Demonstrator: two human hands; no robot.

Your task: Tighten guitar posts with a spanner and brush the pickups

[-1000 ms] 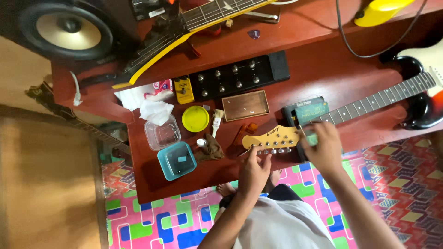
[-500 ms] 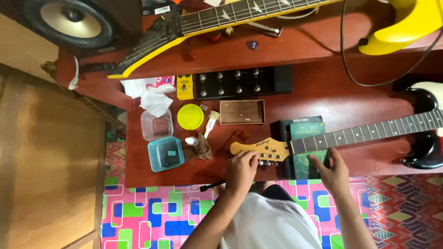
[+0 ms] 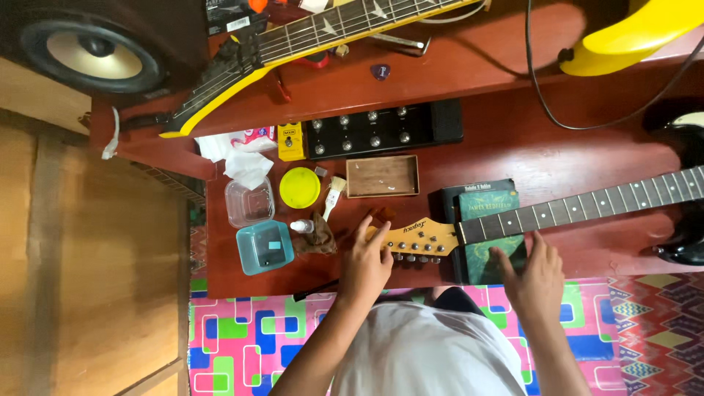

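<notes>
An electric guitar lies across the red table, its pale wooden headstock near the front edge and its dark neck running right to the black body. The neck rests on a green book. My left hand grips the left end of the headstock, fingers curled over it. My right hand lies flat with spread fingers on the near part of the book, just below the neck.
Left of the headstock are a teal box, a clear tub, a yellow lid, a small bottle and a brown cloth. Behind stand a wooden tray and black pedalboard. A yellow guitar and speaker occupy the upper shelf.
The view has tilted, so everything sits differently in frame. My right hand has slid from the neck down onto the book's near part. My left hand stays at the headstock.
</notes>
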